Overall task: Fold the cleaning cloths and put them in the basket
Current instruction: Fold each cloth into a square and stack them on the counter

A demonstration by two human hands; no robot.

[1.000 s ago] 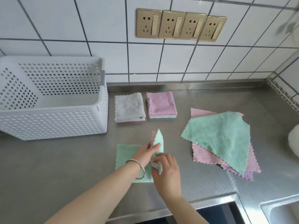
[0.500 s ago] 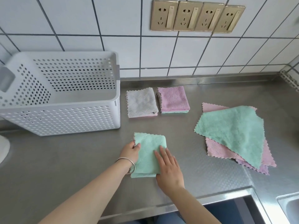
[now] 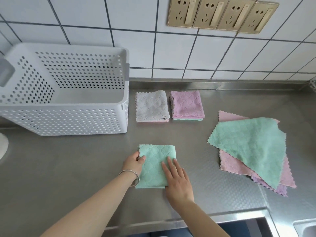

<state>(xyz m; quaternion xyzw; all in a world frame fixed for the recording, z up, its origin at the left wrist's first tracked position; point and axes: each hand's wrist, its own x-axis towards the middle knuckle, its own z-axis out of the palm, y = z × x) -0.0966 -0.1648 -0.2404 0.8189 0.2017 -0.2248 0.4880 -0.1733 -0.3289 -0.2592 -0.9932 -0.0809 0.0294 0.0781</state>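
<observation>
A folded green cloth (image 3: 156,161) lies on the steel counter in front of me. My left hand (image 3: 134,164) grips its left edge, thumb on top. My right hand (image 3: 177,180) presses flat on its right part with straight fingers. Behind it lie a folded grey cloth (image 3: 151,106) and a folded purple cloth (image 3: 187,104) stacked on a green one. To the right is a loose pile of unfolded cloths (image 3: 251,149), green on top of pink and purple ones. The white perforated basket (image 3: 68,120) stands at the back left with nothing visible inside.
The steel counter (image 3: 68,165) runs to a tiled wall with several gold sockets (image 3: 222,13). A sink corner (image 3: 306,228) shows at the bottom right. A white object (image 3: 2,146) sits at the left edge. The counter's front edge is just below my arms.
The green cloth went from half-raised in a fold to lying flat and folded. My right hand moved from pinching it to pressing flat on it. The view shifted closer.
</observation>
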